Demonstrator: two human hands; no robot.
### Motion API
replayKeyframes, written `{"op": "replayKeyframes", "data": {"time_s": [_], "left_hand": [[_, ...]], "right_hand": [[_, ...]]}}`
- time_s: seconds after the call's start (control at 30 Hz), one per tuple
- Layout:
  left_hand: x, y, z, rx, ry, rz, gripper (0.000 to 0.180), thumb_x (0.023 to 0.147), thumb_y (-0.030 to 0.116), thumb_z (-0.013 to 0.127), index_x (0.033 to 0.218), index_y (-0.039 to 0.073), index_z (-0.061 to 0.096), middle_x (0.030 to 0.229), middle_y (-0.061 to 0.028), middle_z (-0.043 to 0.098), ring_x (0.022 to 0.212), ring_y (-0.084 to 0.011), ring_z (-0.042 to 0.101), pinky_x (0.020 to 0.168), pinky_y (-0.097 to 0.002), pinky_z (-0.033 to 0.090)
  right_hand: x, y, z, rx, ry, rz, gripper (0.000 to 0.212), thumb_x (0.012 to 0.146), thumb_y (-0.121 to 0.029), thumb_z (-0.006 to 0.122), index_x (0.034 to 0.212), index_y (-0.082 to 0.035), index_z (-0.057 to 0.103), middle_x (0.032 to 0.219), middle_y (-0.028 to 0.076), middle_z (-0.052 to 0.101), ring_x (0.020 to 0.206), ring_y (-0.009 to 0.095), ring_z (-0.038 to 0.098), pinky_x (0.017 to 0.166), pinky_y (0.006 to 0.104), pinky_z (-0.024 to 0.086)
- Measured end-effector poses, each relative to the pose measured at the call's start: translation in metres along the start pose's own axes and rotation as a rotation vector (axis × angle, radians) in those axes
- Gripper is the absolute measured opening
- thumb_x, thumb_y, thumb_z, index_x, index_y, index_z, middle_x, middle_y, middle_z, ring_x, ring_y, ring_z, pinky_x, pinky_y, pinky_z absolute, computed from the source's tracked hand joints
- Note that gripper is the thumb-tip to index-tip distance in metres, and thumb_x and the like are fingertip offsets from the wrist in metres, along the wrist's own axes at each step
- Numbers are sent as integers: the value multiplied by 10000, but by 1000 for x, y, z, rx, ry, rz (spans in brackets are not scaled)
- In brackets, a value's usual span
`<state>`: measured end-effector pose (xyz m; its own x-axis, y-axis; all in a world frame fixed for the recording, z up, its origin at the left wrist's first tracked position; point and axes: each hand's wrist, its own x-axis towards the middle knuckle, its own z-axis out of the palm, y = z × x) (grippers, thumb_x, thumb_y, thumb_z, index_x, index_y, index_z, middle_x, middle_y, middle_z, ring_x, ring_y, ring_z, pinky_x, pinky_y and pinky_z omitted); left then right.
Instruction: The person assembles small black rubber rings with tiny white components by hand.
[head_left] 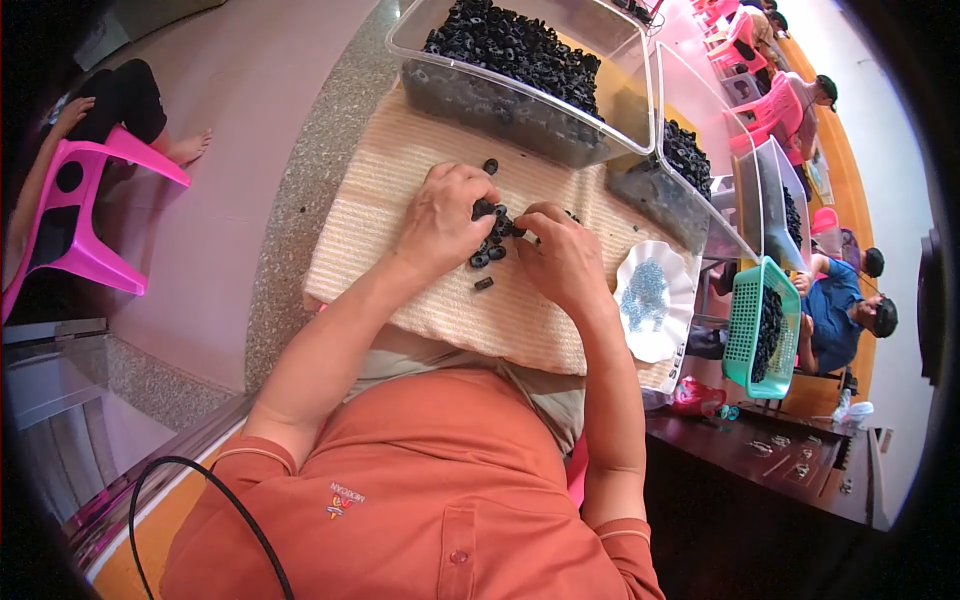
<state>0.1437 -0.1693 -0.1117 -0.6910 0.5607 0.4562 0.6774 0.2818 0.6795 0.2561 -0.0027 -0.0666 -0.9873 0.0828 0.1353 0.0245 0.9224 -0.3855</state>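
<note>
My left hand [445, 215] and my right hand [560, 255] meet over a small pile of black ring-shaped parts [490, 250] on a beige woven mat [380, 230]. The left fingers pinch one or two black rings at the top of the pile. Fingertips of the right hand close on a black ring beside them. One loose ring [491, 166] lies farther up the mat, another [484, 284] just below the pile. Part of the pile is hidden under my fingers.
A clear plastic bin [520, 70] full of black rings stands behind the mat, a second bin [680, 170] to its right. A white dish [655, 300] with small bluish parts and a green basket [762, 325] sit right. Other people sit beyond; a pink chair [80, 200] stands left.
</note>
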Motion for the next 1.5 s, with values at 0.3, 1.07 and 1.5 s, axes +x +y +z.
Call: {"op": "replayKeyframes", "data": {"time_s": [0.3,1.07,1.5], "left_hand": [[3,-2,-1,-72,20,-86,199,788,117,767,961,53,694,1111,-138,685,1129,-360,597,1002,-449,479],[1,-6,-3,-62,-23,-18,150,760,76,736,907,54,721,1124,-150,682,1148,-362,588,1011,-443,474],[3,-8,-1,-78,13,-40,142,783,93,741,908,36,707,1074,-154,693,1102,-365,613,981,-456,487]], "right_hand": [[-11,-7,2,107,112,20,122,877,-150,719,990,-104,731,1028,64,705,845,314,713,720,433,568],[-18,-15,9,-30,6,4,292,855,-48,671,1127,-143,719,973,79,663,836,323,687,698,439,531],[-12,-19,6,64,82,-32,136,900,-155,705,1017,-104,750,979,99,681,817,345,700,717,443,560]]}}
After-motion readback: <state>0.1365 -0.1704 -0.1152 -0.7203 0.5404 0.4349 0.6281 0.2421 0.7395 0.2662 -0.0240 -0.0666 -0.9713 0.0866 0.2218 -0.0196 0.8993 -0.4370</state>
